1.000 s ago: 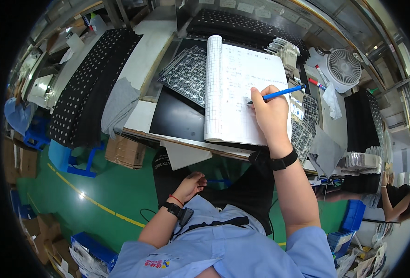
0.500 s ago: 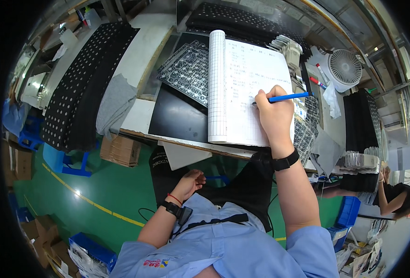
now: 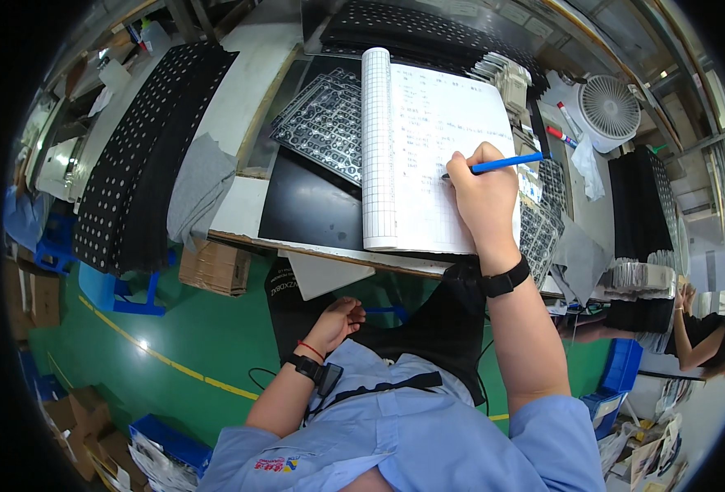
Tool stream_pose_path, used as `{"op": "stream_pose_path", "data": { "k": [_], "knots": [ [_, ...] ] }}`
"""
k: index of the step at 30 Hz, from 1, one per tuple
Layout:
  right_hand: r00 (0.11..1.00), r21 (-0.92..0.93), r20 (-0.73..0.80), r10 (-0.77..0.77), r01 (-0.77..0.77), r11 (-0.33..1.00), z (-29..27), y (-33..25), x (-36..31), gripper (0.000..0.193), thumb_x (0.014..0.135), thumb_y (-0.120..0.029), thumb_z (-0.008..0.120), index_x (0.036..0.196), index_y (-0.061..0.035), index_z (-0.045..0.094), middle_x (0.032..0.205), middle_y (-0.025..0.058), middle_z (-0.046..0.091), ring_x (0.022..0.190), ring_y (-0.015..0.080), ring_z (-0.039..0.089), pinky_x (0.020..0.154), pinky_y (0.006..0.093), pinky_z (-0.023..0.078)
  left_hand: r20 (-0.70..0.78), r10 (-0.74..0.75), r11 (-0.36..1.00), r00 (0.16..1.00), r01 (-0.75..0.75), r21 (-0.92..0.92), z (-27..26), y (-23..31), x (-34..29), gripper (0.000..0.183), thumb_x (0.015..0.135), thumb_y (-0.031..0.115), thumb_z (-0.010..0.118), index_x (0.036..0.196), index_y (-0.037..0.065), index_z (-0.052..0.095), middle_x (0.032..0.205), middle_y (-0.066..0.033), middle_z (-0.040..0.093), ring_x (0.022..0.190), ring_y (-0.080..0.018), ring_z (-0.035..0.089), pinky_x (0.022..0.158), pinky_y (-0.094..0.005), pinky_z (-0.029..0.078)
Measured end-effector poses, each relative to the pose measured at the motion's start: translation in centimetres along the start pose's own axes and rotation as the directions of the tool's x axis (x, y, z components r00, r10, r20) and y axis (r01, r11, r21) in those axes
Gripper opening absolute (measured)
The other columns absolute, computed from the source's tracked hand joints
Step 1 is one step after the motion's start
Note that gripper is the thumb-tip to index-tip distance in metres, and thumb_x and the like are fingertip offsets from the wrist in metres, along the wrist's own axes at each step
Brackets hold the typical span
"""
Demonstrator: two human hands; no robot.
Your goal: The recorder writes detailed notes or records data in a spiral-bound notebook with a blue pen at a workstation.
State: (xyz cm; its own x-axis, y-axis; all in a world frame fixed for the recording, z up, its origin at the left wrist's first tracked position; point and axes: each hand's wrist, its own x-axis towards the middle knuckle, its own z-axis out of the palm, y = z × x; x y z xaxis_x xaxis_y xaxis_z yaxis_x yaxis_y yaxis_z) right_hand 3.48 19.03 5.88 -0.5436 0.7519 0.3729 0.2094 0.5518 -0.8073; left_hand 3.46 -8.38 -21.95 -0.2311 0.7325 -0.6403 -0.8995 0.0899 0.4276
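My right hand (image 3: 487, 197) pinches a blue pen (image 3: 506, 163), its tip on the page of an open notebook (image 3: 440, 221). Rows of handwriting fill the upper part of that page. The notebook's left side is rolled back into a curl of grid-lined paper. Down at my lap, my left hand (image 3: 338, 322) is loosely curled, with nothing visible in it. Partly under the notebook lies a clear sheet of round-patterned parts (image 3: 325, 123), on a black board (image 3: 309, 209).
A white fan (image 3: 609, 108) stands at the right, near a red marker (image 3: 561, 136). Black dotted fabric (image 3: 145, 164) and grey cloth (image 3: 201, 184) lie at the left. Beyond the table are a blue stool (image 3: 125, 287) and a cardboard box (image 3: 213, 266). Another person (image 3: 702, 340) sits at far right.
My right hand and the pen stay at nearly the same lines of the page. The whole view has shifted slightly; my left hand rests as before.
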Motion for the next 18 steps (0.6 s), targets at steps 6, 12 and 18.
{"op": "stream_pose_path", "data": {
  "k": [6,12,18],
  "knots": [
    [1.000,-0.022,0.009,-0.007,0.008,1.000,-0.11,-0.25,0.03,0.030,0.078,-0.011,0.067,0.059,-0.0018,0.045,0.050,0.0068,0.049,0.048,0.0116,0.044,0.047,0.0298,0.036,-0.006,-0.002,1.000,1.000,0.002,-0.005,0.32,0.14,-0.13,0.013,0.099,0.024,0.051,0.101,0.012,0.057,0.090,-0.0031,0.063,0.081,-0.0147,0.060,0.070,-0.0291,0.047],
    [1.000,-0.028,0.013,-0.014,0.014,0.999,-0.08,0.14,0.11,0.030,0.078,-0.012,0.067,0.059,-0.0016,0.046,0.049,0.0077,0.049,0.047,0.0131,0.045,0.047,0.0309,0.037,-0.008,0.000,1.000,1.000,0.000,0.008,0.40,0.17,-0.14,0.013,0.099,0.024,0.050,0.100,0.012,0.056,0.090,-0.0033,0.062,0.081,-0.0152,0.059,0.070,-0.0297,0.047],
    [1.000,-0.040,0.013,-0.021,0.021,0.999,-0.08,0.08,0.13,0.030,0.078,-0.012,0.067,0.059,-0.0009,0.045,0.049,0.0089,0.048,0.046,0.0148,0.044,0.047,0.0322,0.037,-0.002,0.002,1.000,1.000,-0.002,-0.009,0.40,0.15,-0.27,0.013,0.098,0.022,0.052,0.102,0.011,0.058,0.090,-0.0037,0.064,0.082,-0.0146,0.060,0.071,-0.0289,0.047]
  ]
}}
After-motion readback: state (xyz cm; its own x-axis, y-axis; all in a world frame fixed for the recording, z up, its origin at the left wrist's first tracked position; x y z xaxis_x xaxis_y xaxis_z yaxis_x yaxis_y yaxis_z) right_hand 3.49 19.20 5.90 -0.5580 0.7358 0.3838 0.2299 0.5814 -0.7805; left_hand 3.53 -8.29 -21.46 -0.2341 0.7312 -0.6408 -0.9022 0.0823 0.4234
